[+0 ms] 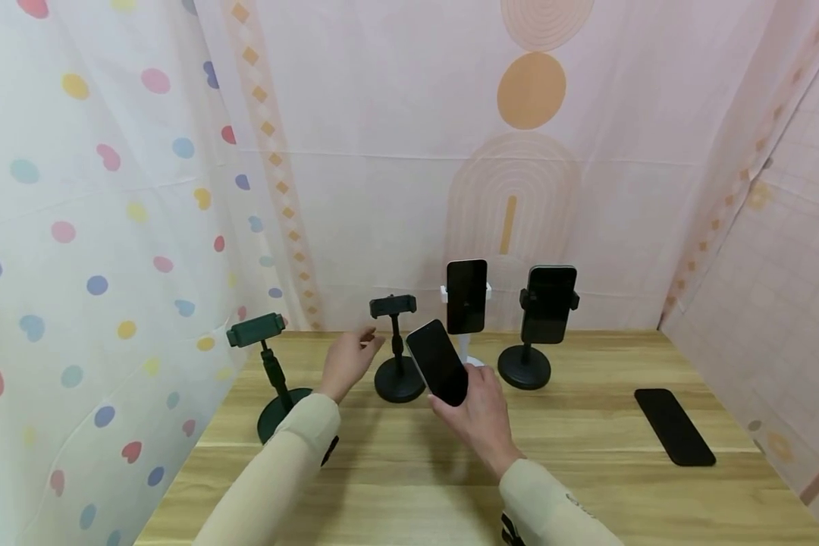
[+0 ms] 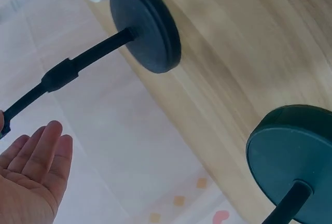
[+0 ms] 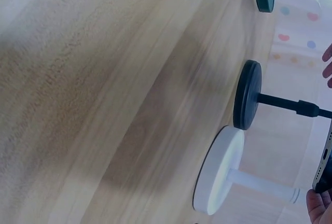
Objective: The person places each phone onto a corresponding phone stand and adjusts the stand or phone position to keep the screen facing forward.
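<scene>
My right hand (image 1: 481, 417) grips a smartphone (image 1: 438, 362) with a dark screen, tilted above the table; its lower edge shows at the border of the right wrist view. My left hand (image 1: 351, 360) is raised beside an unoccupied black phone stand (image 1: 397, 379), its fingers pointing toward the clamp (image 1: 392, 305) and apart from it in the head view. In the left wrist view, the left hand (image 2: 36, 177) has extended fingers near the stand's pole (image 2: 59, 74), with the thumb partly cut off at the frame edge.
A dark green stand (image 1: 255, 331) without a phone stands at left. Behind the held phone, a white stand (image 3: 220, 172) carries a phone (image 1: 467, 296). Another black stand (image 1: 524, 368) bears a phone (image 1: 549, 303). One more phone (image 1: 674, 426) lies flat at right. Curtains surround the wooden table (image 1: 587, 470).
</scene>
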A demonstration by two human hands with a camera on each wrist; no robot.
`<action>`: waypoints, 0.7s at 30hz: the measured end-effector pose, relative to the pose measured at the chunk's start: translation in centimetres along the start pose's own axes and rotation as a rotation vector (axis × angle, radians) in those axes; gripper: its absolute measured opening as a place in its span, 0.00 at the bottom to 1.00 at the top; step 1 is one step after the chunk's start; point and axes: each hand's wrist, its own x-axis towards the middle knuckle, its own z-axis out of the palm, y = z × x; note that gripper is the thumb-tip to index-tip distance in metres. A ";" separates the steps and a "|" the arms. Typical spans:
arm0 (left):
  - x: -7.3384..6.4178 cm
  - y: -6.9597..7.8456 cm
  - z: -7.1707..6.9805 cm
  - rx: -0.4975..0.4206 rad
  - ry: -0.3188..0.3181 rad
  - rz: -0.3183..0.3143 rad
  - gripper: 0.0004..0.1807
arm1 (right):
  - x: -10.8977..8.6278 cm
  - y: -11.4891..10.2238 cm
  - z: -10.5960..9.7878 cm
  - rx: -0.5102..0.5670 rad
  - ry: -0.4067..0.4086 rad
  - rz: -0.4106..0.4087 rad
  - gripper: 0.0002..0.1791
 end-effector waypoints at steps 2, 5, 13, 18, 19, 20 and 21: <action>0.0 0.1 -0.5 -0.028 0.018 0.008 0.24 | 0.1 0.0 -0.1 -0.002 0.006 -0.001 0.42; -0.1 0.3 -1.2 -0.070 0.054 0.032 0.26 | 0.3 -0.1 -0.3 0.008 0.013 -0.003 0.42; -0.3 1.3 -2.9 -0.173 0.157 0.114 0.28 | 0.7 -0.3 -0.7 0.049 0.027 -0.007 0.41; -0.3 2.0 -3.5 -0.177 0.131 0.168 0.30 | 0.8 -0.4 -0.9 0.063 0.038 -0.009 0.41; -0.3 2.1 -3.6 -0.176 0.123 0.180 0.30 | 0.9 -0.4 -1.0 0.064 0.039 -0.010 0.41; -0.2 2.2 -3.8 -0.175 0.116 0.193 0.30 | 1.0 -0.5 -1.0 0.066 0.040 -0.011 0.41; -0.2 2.3 -3.9 -0.171 0.108 0.206 0.30 | 1.0 -0.5 -1.0 0.066 0.040 -0.011 0.40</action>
